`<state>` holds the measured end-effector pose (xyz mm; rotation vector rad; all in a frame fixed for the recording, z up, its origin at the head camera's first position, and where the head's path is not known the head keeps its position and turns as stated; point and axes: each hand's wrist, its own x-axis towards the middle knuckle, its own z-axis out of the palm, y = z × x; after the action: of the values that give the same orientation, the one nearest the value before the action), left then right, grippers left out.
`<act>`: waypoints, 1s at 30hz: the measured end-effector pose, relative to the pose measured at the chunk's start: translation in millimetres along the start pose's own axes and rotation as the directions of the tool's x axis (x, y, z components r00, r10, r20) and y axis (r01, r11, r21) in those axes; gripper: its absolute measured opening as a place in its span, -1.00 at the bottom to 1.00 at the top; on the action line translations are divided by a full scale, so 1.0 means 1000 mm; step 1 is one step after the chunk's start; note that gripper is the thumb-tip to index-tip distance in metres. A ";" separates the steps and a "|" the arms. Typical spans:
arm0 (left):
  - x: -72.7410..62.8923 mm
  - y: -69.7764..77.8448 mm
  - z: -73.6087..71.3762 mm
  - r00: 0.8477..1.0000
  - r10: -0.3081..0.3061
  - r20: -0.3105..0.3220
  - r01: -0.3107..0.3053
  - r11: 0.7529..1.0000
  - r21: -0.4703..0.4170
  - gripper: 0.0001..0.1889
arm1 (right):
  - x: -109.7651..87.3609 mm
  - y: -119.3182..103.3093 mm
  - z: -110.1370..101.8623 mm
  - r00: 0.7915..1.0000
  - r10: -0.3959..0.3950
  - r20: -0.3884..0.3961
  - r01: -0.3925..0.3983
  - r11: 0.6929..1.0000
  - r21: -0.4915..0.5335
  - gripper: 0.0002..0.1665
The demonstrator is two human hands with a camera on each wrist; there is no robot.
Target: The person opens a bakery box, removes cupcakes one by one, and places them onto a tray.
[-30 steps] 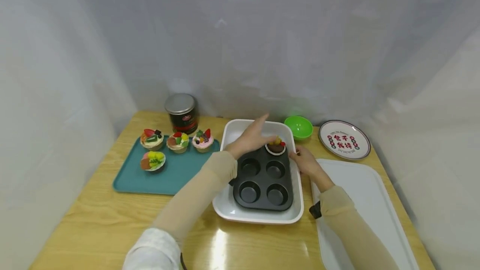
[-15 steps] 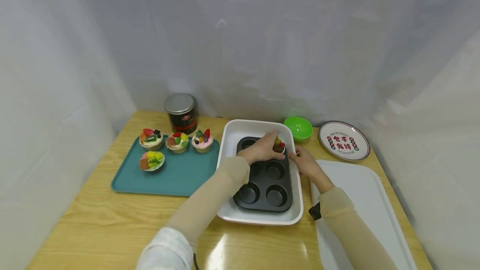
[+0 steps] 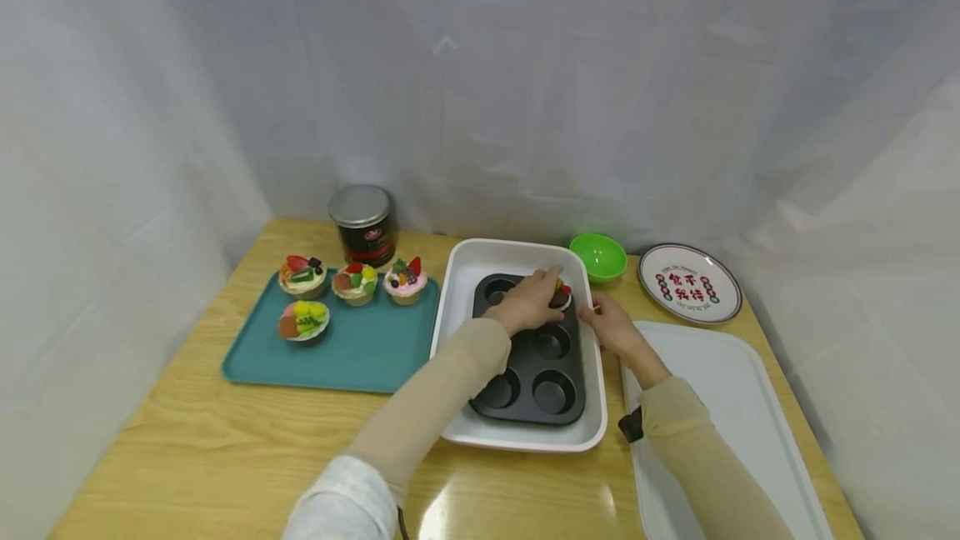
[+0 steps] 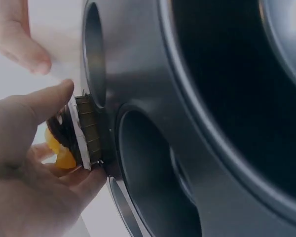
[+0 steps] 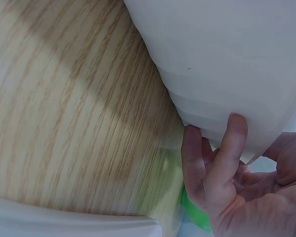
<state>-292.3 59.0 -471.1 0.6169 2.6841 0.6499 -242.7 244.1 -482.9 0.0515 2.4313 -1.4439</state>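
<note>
My left hand (image 3: 529, 303) grips a chocolate cupcake (image 3: 560, 298) with yellow and red toppings at the far right cup of a black muffin pan (image 3: 528, 413). In the left wrist view, thumb and fingers lie around the cupcake (image 4: 89, 129), whose pleated side shows above the pan's surface; its base is hidden. The pan lies inside a white rectangular basin (image 3: 450, 315). My right hand (image 3: 613, 326) holds the basin's right rim. Fingertips (image 5: 237, 123) press on its outer wall in the right wrist view, with the thumb over the rim.
Several decorated cupcakes stand on a teal tray (image 3: 360, 352) at the left, with a dark lidded tin (image 3: 364, 227) behind it. A green bowl (image 3: 597, 257) stands behind the basin's right corner. A printed plate (image 3: 690, 283) and a white tray (image 3: 720, 407) lie at the right.
My left hand has moved down and slightly nearer from above the chocolate cupcake and closed its fingers around it. My right hand has stayed on the basin's rim.
</note>
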 end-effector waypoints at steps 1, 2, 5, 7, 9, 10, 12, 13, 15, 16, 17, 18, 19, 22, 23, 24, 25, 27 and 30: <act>0.000 0.001 0.001 1.000 -0.006 -0.005 0.006 1.000 0.017 -0.08 | 0.000 0.000 0.000 1.000 -0.001 0.001 0.001 1.000 0.002 -0.44; 0.000 0.001 0.001 1.000 -0.009 -0.015 0.010 0.999 0.031 -0.09 | 0.000 0.000 0.000 1.000 -0.002 0.002 0.002 1.000 0.005 -0.44; -0.002 0.003 0.003 0.999 -0.008 -0.048 0.011 0.997 0.070 -0.11 | 0.001 0.001 0.000 1.000 -0.011 0.006 0.011 1.000 0.007 -0.45; -0.004 0.003 0.003 0.997 0.004 -0.072 0.003 0.996 0.092 -0.14 | 0.000 0.001 0.000 1.000 -0.015 0.006 0.015 1.000 0.014 -0.45; -0.004 0.002 0.004 0.996 0.018 -0.090 -0.007 0.994 0.113 -0.17 | -0.002 -0.003 -0.001 1.000 -0.012 0.013 0.012 1.000 0.020 -0.44; -0.004 0.002 0.004 0.995 0.026 -0.097 -0.013 0.992 0.123 -0.18 | -0.006 -0.008 -0.001 1.000 -0.009 0.018 0.009 1.000 0.023 -0.44; -0.003 0.001 0.004 0.993 0.041 -0.109 -0.026 0.990 0.136 -0.20 | -0.006 -0.009 -0.002 1.000 0.001 0.023 -0.002 1.000 0.028 -0.44; -0.003 0.001 0.004 0.992 0.049 -0.114 -0.032 0.989 0.142 -0.21 | -0.006 -0.010 -0.002 1.000 0.004 0.025 -0.005 1.000 0.029 -0.44; -0.002 0.001 0.004 0.990 0.061 -0.126 -0.042 0.988 0.151 -0.22 | -0.006 -0.009 -0.002 1.000 0.010 0.022 -0.010 1.000 0.028 -0.43; -0.002 0.001 0.004 0.989 0.067 -0.131 -0.047 0.987 0.153 -0.23 | -0.005 -0.007 -0.002 1.000 0.006 0.017 -0.007 1.000 0.026 -0.43; -0.002 0.001 0.004 0.988 0.073 -0.137 -0.051 0.987 0.154 -0.23 | -0.001 -0.001 -0.002 1.000 0.002 0.012 -0.002 1.000 0.021 -0.43; -0.002 0.001 0.004 0.986 0.078 -0.145 -0.056 0.987 0.153 -0.25 | -0.001 -0.001 -0.002 1.000 -0.001 0.009 0.000 1.000 0.019 -0.43; -0.002 0.001 0.004 0.985 0.081 -0.150 -0.059 0.988 0.146 -0.26 | -0.001 -0.001 -0.002 1.000 -0.006 0.005 0.006 1.000 0.017 -0.42; -0.002 0.000 0.004 0.983 0.087 -0.164 -0.067 0.990 0.122 -0.31 | -0.001 0.000 -0.001 1.000 -0.012 -0.002 0.012 1.000 0.015 -0.43; -0.001 -0.001 0.005 0.982 0.087 -0.169 -0.069 0.991 0.114 -0.33 | -0.001 -0.001 -0.001 1.000 -0.015 -0.003 0.015 1.000 0.012 -0.43; -0.001 -0.001 0.005 0.981 0.087 -0.173 -0.070 0.992 0.105 -0.35 | -0.001 -0.001 -0.001 1.000 -0.015 -0.006 0.015 1.000 0.012 -0.44; -0.001 -0.001 0.005 0.980 0.088 -0.176 -0.071 0.993 0.097 -0.37 | -0.002 -0.001 0.000 1.000 -0.015 -0.007 0.015 1.000 0.011 -0.44; -0.002 -0.002 0.004 0.979 0.091 -0.181 -0.076 0.993 0.087 -0.40 | -0.002 -0.001 0.000 1.000 -0.016 -0.011 0.016 1.000 0.007 -0.45; -0.003 -0.002 0.004 0.977 0.099 -0.188 -0.087 0.994 0.071 -0.44 | -0.001 -0.001 0.001 1.000 -0.014 -0.016 0.014 1.000 0.005 -0.46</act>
<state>-289.5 57.1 -474.9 0.7346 2.8772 0.6839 -241.4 242.7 -481.7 0.0477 2.4453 -1.4610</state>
